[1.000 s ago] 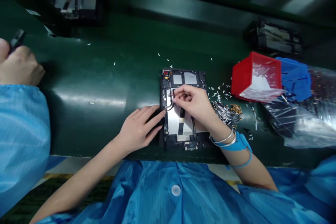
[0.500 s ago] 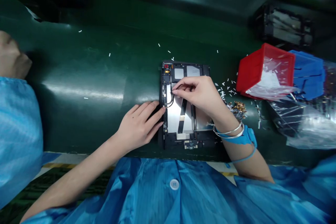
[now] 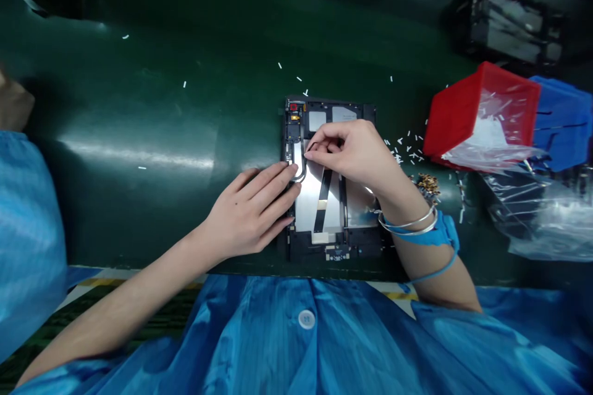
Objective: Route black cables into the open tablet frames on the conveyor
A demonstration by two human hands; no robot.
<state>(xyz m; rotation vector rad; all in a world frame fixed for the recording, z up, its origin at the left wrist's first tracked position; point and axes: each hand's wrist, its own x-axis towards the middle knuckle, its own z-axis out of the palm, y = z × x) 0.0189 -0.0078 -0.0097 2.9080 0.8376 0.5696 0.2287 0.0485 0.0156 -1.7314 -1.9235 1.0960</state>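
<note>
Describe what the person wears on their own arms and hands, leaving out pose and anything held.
Both hands are bare, without gloves. The left hand and its forearm carry nothing. The right hand has thin silver bangles at the wrist, next to a blue wrist strap with a thin blue cord looping off it. A shiny blue smock with a white button covers the body.

co-worker's hand (image 3: 12, 105): cut off at left edge
open tablet (image 3: 324, 197): upper middle hidden under right hand (image 3: 356, 157)
dark units (image 3: 514, 28), upper right: blurred
</note>
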